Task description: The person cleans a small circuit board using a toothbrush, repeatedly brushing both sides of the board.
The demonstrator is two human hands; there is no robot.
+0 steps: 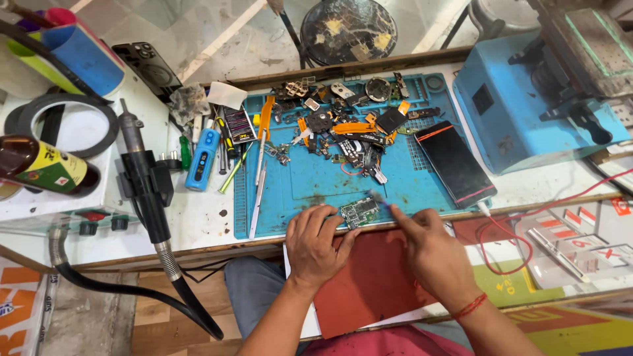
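Circuit board (359, 212), small and green, lies at the near edge of the blue work mat (316, 181), pinned there by the left hand (316, 245), whose fingertips press on its left end. Largest on the bench is the blue machine (527, 99) at the far right, with a dark fixture on top. The mat comes next, spread across the middle of the white bench and strewn at its far half with loose phone parts (343, 132): orange flex cables, black brackets, small metal shields. A black phone (455, 163) lies tilted on the mat's right side, a red stripe at each end. To the left, a black hot-air handle (142, 178) rests on its stand, its hose curving down past the bench edge, and a blue hand tool (201, 158) lies just beside the mat. A brown bottle (46, 168) lies on its side at the far left. The right hand (432, 254) is closed narrowly on a slim tool (381, 198), forefinger stretched along it, the tip touching the board's right end. A red thread circles that wrist.
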